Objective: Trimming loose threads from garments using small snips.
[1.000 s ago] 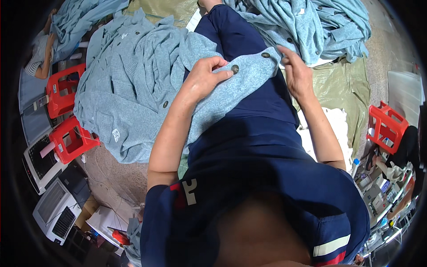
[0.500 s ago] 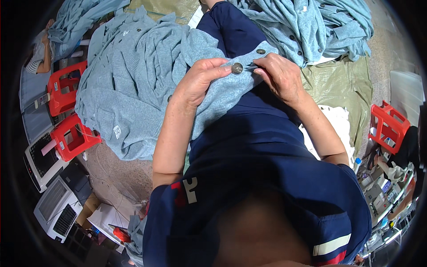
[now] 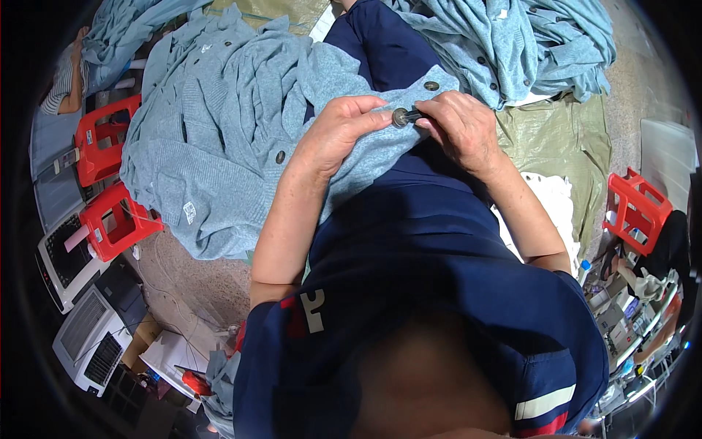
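Note:
A light blue knitted cardigan [image 3: 219,146] lies spread over my lap and off to the left. Thumb and fingers of my left hand [image 3: 340,130] pinch its edge, right beside a dark round button [image 3: 399,117]. My right hand [image 3: 462,132] is closed on a small, dark, narrow tool [image 3: 414,115] whose tip meets the button. Most of that tool is hidden by the fingers, so its kind does not show. Another button [image 3: 431,85] sits further up the same edge, and a third button [image 3: 280,156] shows near my left forearm.
More blue knitwear [image 3: 504,51] is heaped at the far right on an olive sheet [image 3: 563,139]. White cloth [image 3: 545,205] lies by my right elbow. Red stools [image 3: 110,139] stand at left, another red stool [image 3: 638,212] at right. A person [image 3: 66,84] sits at far left.
Both hands have shifted slightly to the right with the cardigan edge. The dark tool's tip now shows against the button. The button by my left forearm has come further into view.

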The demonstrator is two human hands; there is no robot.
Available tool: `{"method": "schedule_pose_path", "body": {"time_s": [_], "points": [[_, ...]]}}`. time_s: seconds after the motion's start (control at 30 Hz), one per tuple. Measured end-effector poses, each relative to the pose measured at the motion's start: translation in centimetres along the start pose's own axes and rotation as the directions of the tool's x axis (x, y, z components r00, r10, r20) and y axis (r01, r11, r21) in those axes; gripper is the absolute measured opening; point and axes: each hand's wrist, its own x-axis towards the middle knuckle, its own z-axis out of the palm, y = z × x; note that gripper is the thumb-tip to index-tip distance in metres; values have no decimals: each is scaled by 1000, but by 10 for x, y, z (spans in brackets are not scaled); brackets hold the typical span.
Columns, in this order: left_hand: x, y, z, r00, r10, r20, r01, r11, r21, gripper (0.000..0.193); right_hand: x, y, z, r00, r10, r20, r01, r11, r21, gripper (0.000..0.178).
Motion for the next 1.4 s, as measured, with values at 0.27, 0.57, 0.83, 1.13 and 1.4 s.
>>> {"method": "schedule_pose_path", "body": {"time_s": [0.27,0.57,0.83,1.13,1.4], "points": [[1,-1,-2,1000,-15,26,16,999,-49,19,-2,-1,3,999,47,10,-47,997,66,23],[13,-11,1,997,-39,-61,7,889,-457,23,-8,3,7,865,489,117,-490,769,410,23],[3,-16,15,954,223,-199,-284,884,-372,17,14,-12,14,754,563,338,-591,359,722,23],[-17,-19,26,892,327,-311,-406,883,-236,18,18,-24,8,955,298,10,-289,916,278,20],[-18,-16,28,906,320,-279,-384,897,-218,18,13,-24,11,978,206,-46,-194,964,180,22]]}}
